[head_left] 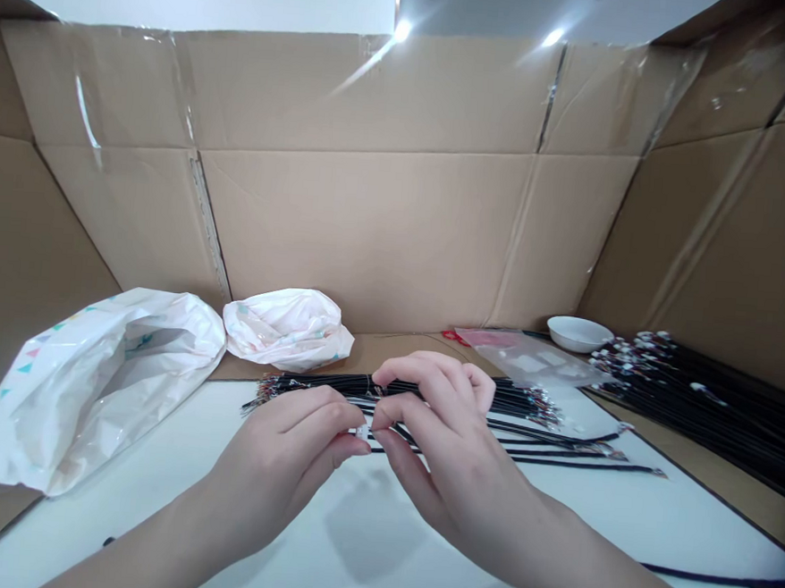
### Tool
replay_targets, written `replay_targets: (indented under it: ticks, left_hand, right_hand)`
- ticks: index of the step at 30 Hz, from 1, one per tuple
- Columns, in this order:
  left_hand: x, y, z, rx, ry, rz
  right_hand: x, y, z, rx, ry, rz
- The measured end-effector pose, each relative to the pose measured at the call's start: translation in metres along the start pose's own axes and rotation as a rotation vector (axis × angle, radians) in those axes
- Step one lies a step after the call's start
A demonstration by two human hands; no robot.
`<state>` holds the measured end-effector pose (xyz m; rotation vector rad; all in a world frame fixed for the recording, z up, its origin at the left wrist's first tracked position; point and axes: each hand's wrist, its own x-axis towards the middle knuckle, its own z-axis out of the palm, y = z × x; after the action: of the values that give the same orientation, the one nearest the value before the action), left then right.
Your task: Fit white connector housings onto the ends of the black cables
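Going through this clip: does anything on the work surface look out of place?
One black cable lies alone at the lower right of the white table, well apart from the bundle of black cables, so it looks stray.

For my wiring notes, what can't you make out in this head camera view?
Head view:
Small white piece: mostly hidden by the fingers of the left hand and right hand.
Cable-end terminals: too small to tell apart.
Black cable pile: cut off by the right edge.
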<state>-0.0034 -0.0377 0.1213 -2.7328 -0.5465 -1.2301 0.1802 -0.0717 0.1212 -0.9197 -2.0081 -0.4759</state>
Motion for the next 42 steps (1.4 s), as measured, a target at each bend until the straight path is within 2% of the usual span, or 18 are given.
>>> replay_targets:
  ticks: [3,10,15,19,23,27,31,34,39,42]
  left_hand:
    - [0.000,0.001,-0.005,0.014,0.037,0.000]
    - [0.001,0.005,-0.009,-0.007,0.032,-0.002]
    - [0.001,0.007,-0.010,0.097,0.002,0.051]
    - [0.000,0.006,-0.012,0.213,-0.069,0.126]
    - [-0.004,0.003,-0.009,0.243,-0.138,0.138]
    - [-0.005,0.002,-0.006,0.251,-0.129,0.142]
    - [-0.003,0.003,-0.006,0.237,-0.121,0.128]
    - [0.001,0.003,-0.007,0.154,-0.109,0.047]
    - [0.002,-0.002,-0.007,0.025,-0.028,-0.157]
    - [0.002,-0.003,-0.006,0.009,-0.006,-0.185]
  right_hand:
    - [0.002,0.001,-0.005,0.068,-0.004,0.034]
    - [-0.001,0.002,0.001,0.125,0.079,-0.042]
    - [-0.002,0.001,-0.001,0.185,0.015,-0.051]
    - [-0.003,0.000,-0.004,0.151,-0.064,-0.061]
    - [-0.006,0.000,-0.001,0.081,-0.047,-0.121]
    - [-0.006,0.001,0.003,0.064,0.001,-0.167]
    - [-0.006,0.002,0.003,0.063,-0.014,-0.150]
    - [-0.005,0.004,0.000,0.126,-0.055,-0.054]
    - [-0.001,0.006,-0.003,0.442,-0.151,0.261]
    - [0.001,0.005,-0.001,0.587,-0.310,0.454]
